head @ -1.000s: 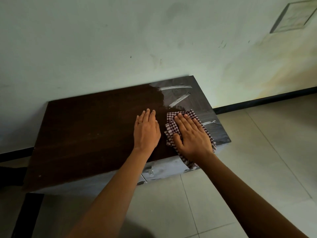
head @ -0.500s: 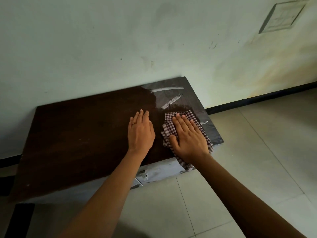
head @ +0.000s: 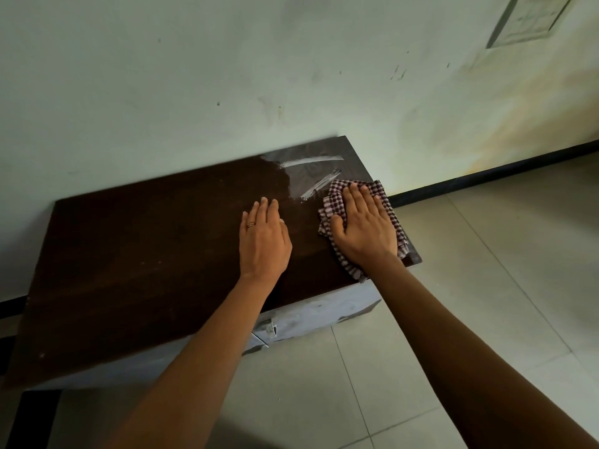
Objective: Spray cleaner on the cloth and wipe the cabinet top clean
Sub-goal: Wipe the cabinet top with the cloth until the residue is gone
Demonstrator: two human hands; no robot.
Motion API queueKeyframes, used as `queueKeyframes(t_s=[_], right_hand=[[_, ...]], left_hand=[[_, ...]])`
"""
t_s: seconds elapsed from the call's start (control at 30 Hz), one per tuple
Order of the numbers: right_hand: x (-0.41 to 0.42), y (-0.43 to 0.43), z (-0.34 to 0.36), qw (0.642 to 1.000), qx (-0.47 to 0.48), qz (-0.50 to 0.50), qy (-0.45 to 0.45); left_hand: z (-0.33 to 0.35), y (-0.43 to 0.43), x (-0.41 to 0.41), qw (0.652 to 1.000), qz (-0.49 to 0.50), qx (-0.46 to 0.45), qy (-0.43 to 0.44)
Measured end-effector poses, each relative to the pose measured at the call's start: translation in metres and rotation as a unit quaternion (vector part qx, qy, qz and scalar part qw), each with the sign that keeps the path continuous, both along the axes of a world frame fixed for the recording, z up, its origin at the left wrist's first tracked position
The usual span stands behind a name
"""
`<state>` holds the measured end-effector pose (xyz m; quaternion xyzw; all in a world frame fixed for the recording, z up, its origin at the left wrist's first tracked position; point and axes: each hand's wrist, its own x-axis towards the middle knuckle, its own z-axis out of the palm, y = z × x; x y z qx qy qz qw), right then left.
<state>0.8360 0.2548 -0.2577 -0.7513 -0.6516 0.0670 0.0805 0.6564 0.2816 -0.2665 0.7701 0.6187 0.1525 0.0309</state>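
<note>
A low cabinet with a dark brown glossy top (head: 146,254) stands against the wall. On its right end lies a red-and-white checked cloth (head: 335,197), partly hanging over the front edge. My right hand (head: 363,225) presses flat on the cloth with straight fingers. My left hand (head: 264,236), wearing a ring, rests flat on the bare top just left of the cloth. Pale wet streaks (head: 311,162) show on the top beyond the cloth. No spray bottle is in view.
The pale wall (head: 227,76) rises directly behind the cabinet, with a dark skirting strip (head: 486,175) along its base. Light floor tiles (head: 470,303) spread to the right and in front. A framed panel (head: 531,19) hangs at the upper right.
My right hand has slid the cloth away from me and to the right, toward the cabinet's far right corner. My left hand has stayed flat in about the same spot.
</note>
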Motion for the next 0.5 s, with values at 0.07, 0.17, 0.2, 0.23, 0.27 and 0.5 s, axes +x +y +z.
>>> queueKeyframes(t_s=[0.07,0.17,0.2,0.23,0.27,0.5], right_hand=[[-0.001,-0.007,0.0,1.0,0.0,0.021,0.004],[0.003,-0.029,-0.001,0.998,0.006,0.058,0.007],[0.007,-0.037,0.0,0.998,0.01,0.061,0.006],[0.012,-0.043,0.0,0.998,0.013,0.059,0.003],[0.019,-0.046,0.001,0.998,0.015,0.053,-0.003],[0.048,-0.015,-0.001,1.0,0.001,0.0,0.002]], left_hand=[[0.0,0.001,0.0,1.0,0.0,-0.001,0.002],[0.0,0.003,0.001,1.0,0.001,-0.003,0.001],[0.0,0.003,0.001,1.0,0.002,-0.003,0.0],[0.001,0.003,0.002,1.0,0.002,-0.003,-0.001],[0.001,0.002,0.002,1.0,0.001,-0.004,-0.001],[0.0,-0.001,0.004,1.0,0.006,0.004,-0.006]])
